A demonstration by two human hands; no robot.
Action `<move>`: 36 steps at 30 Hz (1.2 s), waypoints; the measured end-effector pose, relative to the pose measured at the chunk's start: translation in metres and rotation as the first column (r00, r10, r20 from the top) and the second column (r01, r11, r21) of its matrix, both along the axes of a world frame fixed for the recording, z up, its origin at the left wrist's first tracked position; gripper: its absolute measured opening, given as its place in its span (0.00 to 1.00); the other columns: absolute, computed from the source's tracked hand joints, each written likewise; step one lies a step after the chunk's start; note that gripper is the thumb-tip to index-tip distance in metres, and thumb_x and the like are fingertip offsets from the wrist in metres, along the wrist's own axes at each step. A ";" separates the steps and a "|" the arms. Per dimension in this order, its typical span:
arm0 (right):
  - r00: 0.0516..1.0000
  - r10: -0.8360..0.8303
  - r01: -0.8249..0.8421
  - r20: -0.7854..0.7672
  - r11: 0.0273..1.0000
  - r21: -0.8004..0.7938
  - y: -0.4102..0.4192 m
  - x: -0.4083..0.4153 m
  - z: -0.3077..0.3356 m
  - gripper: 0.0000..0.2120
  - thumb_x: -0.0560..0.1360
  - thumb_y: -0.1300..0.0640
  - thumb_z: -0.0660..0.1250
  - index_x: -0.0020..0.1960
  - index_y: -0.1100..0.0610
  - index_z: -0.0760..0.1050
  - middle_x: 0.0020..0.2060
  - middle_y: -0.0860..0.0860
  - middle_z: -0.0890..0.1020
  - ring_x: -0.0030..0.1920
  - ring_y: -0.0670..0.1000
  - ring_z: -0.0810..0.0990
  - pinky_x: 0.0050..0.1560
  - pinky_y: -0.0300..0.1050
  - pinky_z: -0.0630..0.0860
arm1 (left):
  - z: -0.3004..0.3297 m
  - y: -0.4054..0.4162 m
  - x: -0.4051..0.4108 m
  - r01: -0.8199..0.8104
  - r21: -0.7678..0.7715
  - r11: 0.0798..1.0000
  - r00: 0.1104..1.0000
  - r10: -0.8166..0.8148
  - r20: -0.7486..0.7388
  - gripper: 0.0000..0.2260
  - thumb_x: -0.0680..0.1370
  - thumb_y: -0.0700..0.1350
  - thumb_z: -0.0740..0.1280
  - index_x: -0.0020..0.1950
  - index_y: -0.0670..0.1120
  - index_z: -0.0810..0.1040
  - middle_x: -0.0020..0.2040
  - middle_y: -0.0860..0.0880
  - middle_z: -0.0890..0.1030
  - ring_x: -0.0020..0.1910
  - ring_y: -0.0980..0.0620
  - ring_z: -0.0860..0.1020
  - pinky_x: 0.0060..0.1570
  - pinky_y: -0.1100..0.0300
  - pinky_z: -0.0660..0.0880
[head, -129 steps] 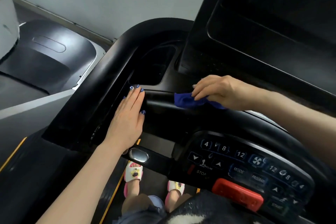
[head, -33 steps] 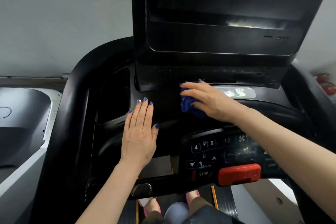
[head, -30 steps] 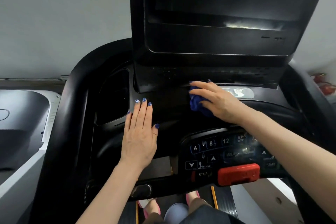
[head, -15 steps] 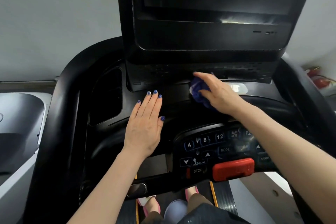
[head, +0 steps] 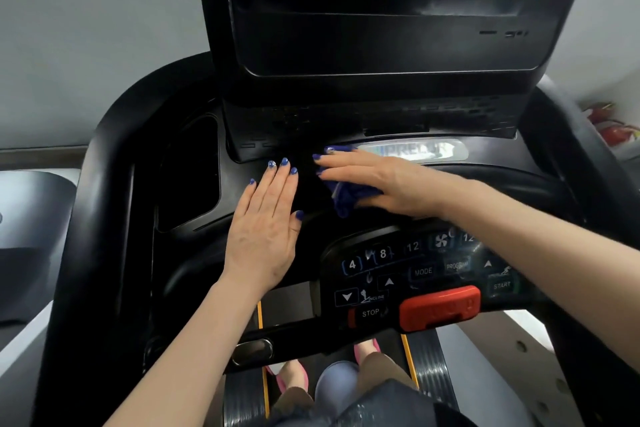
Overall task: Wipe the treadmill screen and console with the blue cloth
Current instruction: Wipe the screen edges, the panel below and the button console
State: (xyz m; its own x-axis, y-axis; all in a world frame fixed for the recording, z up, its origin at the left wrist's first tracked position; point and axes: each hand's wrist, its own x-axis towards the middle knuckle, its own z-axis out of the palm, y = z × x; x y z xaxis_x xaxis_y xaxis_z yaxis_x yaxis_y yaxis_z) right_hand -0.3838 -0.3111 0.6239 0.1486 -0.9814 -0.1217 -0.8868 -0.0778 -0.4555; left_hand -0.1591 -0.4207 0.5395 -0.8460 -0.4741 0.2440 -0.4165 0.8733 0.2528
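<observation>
The black treadmill screen (head: pixel 398 10) stands upright at the top, dark and unlit. Below it lies the black console (head: pixel 310 191). My right hand (head: pixel 377 180) lies flat on the crumpled blue cloth (head: pixel 343 199) and presses it onto the console just under the screen's base, fingers straight and pointing left. Most of the cloth is hidden under the palm. My left hand (head: pixel 266 229) rests flat on the console right beside it, fingers together. A narrow gap separates the fingertips of both hands.
A button panel (head: pixel 415 270) with a red stop bar (head: pixel 440 305) sits in front of my right forearm. A deep recess (head: pixel 188 170) opens left of my left hand. A silver logo plate (head: pixel 422 149) shines behind my right hand. Another machine (head: pixel 31 218) stands left.
My right hand has slid the cloth leftward across the console, closer to my left hand, and its fingers now lie flatter. My left hand has stayed put on the console.
</observation>
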 end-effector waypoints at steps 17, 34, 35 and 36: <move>0.930 -0.369 0.365 -0.007 0.923 -0.120 0.042 -0.032 0.001 0.26 0.75 0.68 0.68 0.71 0.55 0.71 0.76 0.50 0.63 0.72 0.45 0.64 0.74 0.40 0.59 | 0.002 0.000 0.000 -0.008 -0.003 1.000 1.000 0.008 0.022 0.25 0.84 0.50 0.50 0.80 0.41 0.58 0.80 0.44 0.58 0.80 0.47 0.56 0.78 0.51 0.49; 0.918 -0.397 0.396 0.027 0.906 -0.149 0.032 -0.028 -0.003 0.17 0.75 0.64 0.63 0.63 0.63 0.76 0.66 0.54 0.76 0.67 0.51 0.73 0.70 0.31 0.59 | 0.006 -0.012 -0.010 0.084 0.019 0.996 0.996 -0.085 0.031 0.25 0.84 0.52 0.50 0.80 0.43 0.60 0.80 0.47 0.59 0.80 0.49 0.57 0.77 0.50 0.54; 0.901 -0.434 0.430 0.017 0.888 -0.163 0.041 -0.036 0.000 0.17 0.75 0.64 0.63 0.63 0.62 0.77 0.66 0.52 0.76 0.67 0.52 0.74 0.70 0.30 0.59 | 0.006 -0.011 -0.011 0.080 0.019 0.997 0.996 -0.080 0.028 0.25 0.84 0.52 0.51 0.79 0.43 0.60 0.80 0.47 0.59 0.80 0.49 0.57 0.77 0.51 0.53; 0.883 -0.470 0.464 0.012 0.868 -0.174 0.044 -0.041 0.001 0.18 0.74 0.64 0.62 0.63 0.62 0.77 0.65 0.52 0.76 0.66 0.54 0.74 0.70 0.30 0.59 | 0.006 -0.011 -0.011 0.070 0.024 0.997 0.997 -0.071 0.026 0.25 0.84 0.52 0.51 0.79 0.43 0.61 0.80 0.47 0.59 0.80 0.50 0.56 0.77 0.51 0.53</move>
